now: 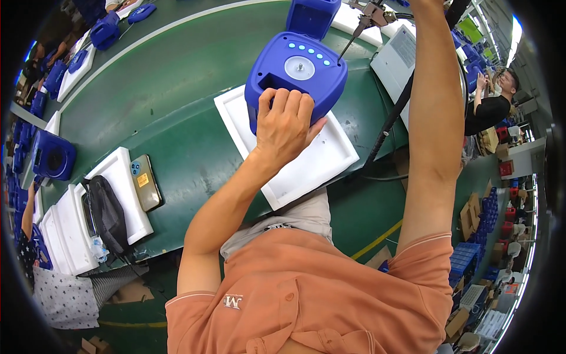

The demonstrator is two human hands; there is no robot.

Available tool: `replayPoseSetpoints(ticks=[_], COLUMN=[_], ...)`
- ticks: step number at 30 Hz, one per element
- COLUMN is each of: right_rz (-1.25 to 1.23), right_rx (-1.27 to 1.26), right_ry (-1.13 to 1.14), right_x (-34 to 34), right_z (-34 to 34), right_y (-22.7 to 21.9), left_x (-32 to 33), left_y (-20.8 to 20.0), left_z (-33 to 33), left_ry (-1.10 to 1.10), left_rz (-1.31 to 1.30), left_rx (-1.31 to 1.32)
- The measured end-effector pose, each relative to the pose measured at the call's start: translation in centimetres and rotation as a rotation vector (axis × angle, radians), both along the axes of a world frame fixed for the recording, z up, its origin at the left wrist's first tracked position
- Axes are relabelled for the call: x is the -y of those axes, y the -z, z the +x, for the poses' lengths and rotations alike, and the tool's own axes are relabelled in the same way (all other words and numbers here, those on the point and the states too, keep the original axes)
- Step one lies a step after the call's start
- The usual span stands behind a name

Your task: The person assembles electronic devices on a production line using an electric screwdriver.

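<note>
My left hand [286, 121] is curled over the near edge of a blue plastic housing [321, 88], fingers hooked at its dark recess. The housing has a row of several pale round buttons and a light disc [299, 67] with a metal spindle in the middle. It rests partly on a white foam tray [345, 158]. From the upper right a power screwdriver [367, 19] slants down, its thin bit ending at the hole in the housing's right corner. My right arm [435, 106] stretches up past the screwdriver, and that hand lies beyond the top edge.
A second blue housing [312, 17] stands just behind. Right of the work sit a grey box [396, 56] and a black cable [389, 121]. To the left, foam trays hold a black pouch [107, 212] beside a phone [146, 183]. Other people work on both sides.
</note>
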State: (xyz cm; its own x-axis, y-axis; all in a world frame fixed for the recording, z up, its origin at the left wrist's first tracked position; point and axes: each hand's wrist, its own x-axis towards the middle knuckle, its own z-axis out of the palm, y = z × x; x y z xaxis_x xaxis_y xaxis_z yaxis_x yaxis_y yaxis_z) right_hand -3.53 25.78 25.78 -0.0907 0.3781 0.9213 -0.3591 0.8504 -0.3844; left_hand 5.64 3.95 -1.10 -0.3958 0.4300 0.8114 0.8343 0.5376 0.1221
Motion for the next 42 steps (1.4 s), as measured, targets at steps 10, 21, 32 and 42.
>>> replayPoseSetpoints(ticks=[10, 21, 32, 42], right_rz=[-0.051, -0.162, -0.085, -0.031], right_rx=[0.003, -0.051, -0.060, -0.087], right_ry=[-0.086, -0.246, -0.296, -0.251], right_x=[-0.2, 2.0, 3.5, 2.3], right_z=[0.8, 1.7, 3.5, 3.6], right_y=[0.8, 0.9, 0.1, -0.3], left_x=[0.0, -1.1, -2.6, -2.5], left_y=[0.0, -4.2, -5.3, -5.2], left_z=[0.1, -0.7, -3.0, -2.9], left_ry=[0.009, 0.106, 0.087, 0.159], left_rz=[-0.003, 0.246, 0.230, 0.264], left_rx=[0.013, 0.292, 0.479, 0.420])
